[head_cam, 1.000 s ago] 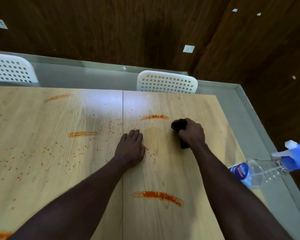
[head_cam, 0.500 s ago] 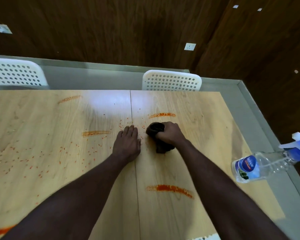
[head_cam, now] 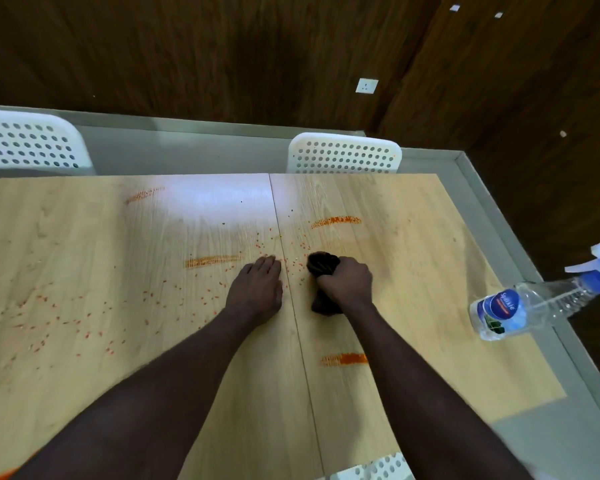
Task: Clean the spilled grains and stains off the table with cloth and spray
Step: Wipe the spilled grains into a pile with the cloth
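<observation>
My right hand (head_cam: 347, 282) grips a bunched dark cloth (head_cam: 321, 265) pressed on the wooden table (head_cam: 430, 271), just right of the centre seam. My left hand (head_cam: 257, 289) lies flat on the table left of the seam, fingers straight. Small orange grains (head_cam: 293, 263) lie between the two hands, and several more grains (head_cam: 84, 313) scatter over the left half. Orange smear stains show behind the cloth (head_cam: 336, 221), left of my left hand (head_cam: 212, 261), far back left (head_cam: 144, 195) and near my right forearm (head_cam: 345, 359). A clear spray bottle (head_cam: 534, 303) with a blue trigger lies on its side at the right edge.
Two white perforated chairs stand behind the table, one at back left (head_cam: 28, 143) and one at back centre (head_cam: 343, 154). Another white chair edge (head_cam: 374, 469) shows at the near side. A grey ledge (head_cam: 520, 254) runs along the table's right, with dark wood flooring beyond.
My right hand has drawn the cloth leftward from the table's right part to near the seam, then a little back. The left hand stays flat. The camera view shifted.
</observation>
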